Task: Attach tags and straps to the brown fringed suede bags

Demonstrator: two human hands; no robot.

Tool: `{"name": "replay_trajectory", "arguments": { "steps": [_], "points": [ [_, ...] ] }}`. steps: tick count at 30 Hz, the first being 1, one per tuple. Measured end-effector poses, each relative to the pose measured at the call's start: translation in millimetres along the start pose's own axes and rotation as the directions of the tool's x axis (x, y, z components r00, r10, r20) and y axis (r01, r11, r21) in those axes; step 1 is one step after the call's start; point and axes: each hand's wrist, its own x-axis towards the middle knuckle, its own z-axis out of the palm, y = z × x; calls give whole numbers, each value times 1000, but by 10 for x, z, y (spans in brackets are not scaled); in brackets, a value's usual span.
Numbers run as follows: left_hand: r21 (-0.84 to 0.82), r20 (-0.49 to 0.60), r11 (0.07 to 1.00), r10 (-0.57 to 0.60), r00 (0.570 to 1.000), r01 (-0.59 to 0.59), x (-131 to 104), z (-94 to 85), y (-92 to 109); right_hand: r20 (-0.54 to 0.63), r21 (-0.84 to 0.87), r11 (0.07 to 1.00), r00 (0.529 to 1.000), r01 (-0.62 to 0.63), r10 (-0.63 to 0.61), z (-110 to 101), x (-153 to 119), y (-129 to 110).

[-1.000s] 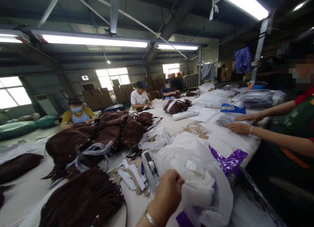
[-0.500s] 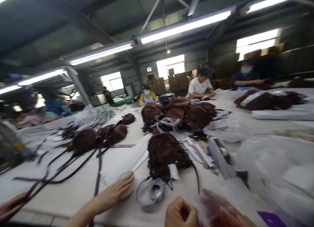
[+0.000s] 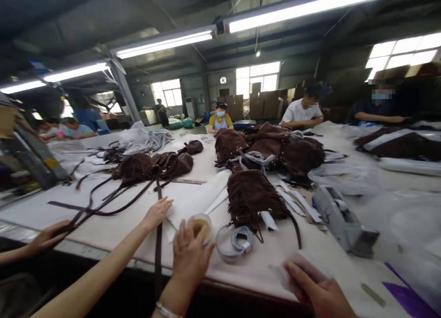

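Observation:
My left hand [image 3: 191,251], with a bracelet at the wrist, reaches over the table's front edge, its fingers spread and touching a roll of clear tape [image 3: 200,227]. My right hand [image 3: 312,286] is closed on a translucent plastic packet [image 3: 308,265] at the lower right. Between my hands and further back lies a dark brown fringed bag [image 3: 255,196] with a white tag [image 3: 268,220]. Grey coiled cord [image 3: 241,239] sits in front of that bag, with a clear ring beside it.
At the left, a co-worker's hands [image 3: 158,213] are near dark straps [image 3: 99,212]. More brown bags [image 3: 272,148] are piled behind. A grey tape dispenser [image 3: 344,221], paper strips [image 3: 303,203], plastic sheeting [image 3: 406,226] and a purple piece [image 3: 409,292] are at right.
My left hand has moved left and forward onto the tape roll, its fingers now spread. The co-worker's hand has left the roll. The view has shifted.

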Motion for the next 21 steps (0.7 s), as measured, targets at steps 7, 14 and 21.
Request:
{"name": "replay_trajectory", "arguments": {
  "steps": [7, 14, 21],
  "points": [
    [346, 84, 928, 114, 990, -137, 397, 238, -320, 114, 16, 1000, 993, -2, 0, 121, -81, -57],
    [-364, -109, 902, 207, 972, -233, -138, 117, 461, 349, -224, 948, 926, 228, -140, 42, -148, 93],
    [-519, 154, 853, 149, 977, -48, -215, 77, 823, 570, -95, 939, 792, 329, -220, 166, -181, 269]
  ]
}}
